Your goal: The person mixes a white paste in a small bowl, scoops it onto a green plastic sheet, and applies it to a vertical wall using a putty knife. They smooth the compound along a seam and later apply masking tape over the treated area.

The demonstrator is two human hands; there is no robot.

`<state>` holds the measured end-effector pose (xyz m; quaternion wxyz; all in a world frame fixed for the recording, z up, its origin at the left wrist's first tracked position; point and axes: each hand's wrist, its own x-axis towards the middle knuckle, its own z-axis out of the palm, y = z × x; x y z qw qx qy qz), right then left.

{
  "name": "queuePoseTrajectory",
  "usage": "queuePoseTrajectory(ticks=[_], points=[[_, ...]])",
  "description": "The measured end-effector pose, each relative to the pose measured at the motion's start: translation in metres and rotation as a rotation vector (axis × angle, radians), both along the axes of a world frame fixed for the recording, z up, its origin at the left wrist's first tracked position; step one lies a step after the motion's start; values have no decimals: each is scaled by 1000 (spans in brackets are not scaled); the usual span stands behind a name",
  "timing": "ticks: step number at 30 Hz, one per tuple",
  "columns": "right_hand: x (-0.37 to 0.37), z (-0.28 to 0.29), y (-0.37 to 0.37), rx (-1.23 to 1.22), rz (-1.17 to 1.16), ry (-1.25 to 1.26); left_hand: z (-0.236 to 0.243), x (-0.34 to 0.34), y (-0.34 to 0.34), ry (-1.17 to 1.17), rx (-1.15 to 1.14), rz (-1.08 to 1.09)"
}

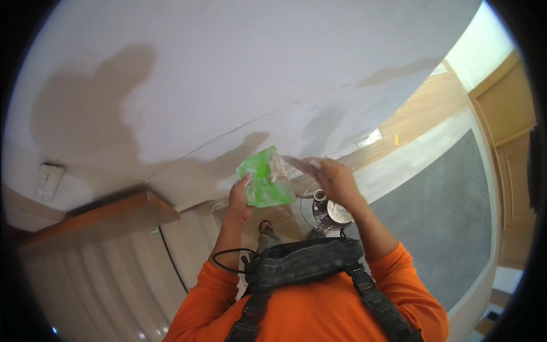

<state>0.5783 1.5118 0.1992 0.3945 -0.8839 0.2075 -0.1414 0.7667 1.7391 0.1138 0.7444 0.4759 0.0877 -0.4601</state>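
Head view: left grip (240, 195) is pinching the near left edge of a green board (263, 195), which is lying in front of the body, below the wall (216, 80), its face smeared whitish. A lump of pale paste (277, 168) is sitting toward the board's right side. Right grip (333, 178) is closing round a scraper (302, 165), blurred, its far end pointing left toward the paste; cannot tell whether the two are touching. A thin dark line (239, 129) is running aslant across the wall, with shadows spreading beside it. Below the right grip, a dark bucket (323, 220) is standing, showing white on top. A wooden ledge (114, 212) is jutting at left; a grey panel (436, 211) is filling the right side.
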Motion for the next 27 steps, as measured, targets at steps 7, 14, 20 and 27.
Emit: queuePoseTrajectory(ticks=[7, 14, 20, 27], points=[[19, -6, 59, -335, 114, 177, -25, 31, -35, -182, 73, -280], [-1, -20, 56, 905, -282, 40, -46, 49, 9, 90, 38, -298], [31, -18, -52, 1304, -657, -836, -41, 63, 57, 215, -18, -309], [113, 5, -159, -259, -1317, -120, -7, 57, 62, 211, 68, -304]])
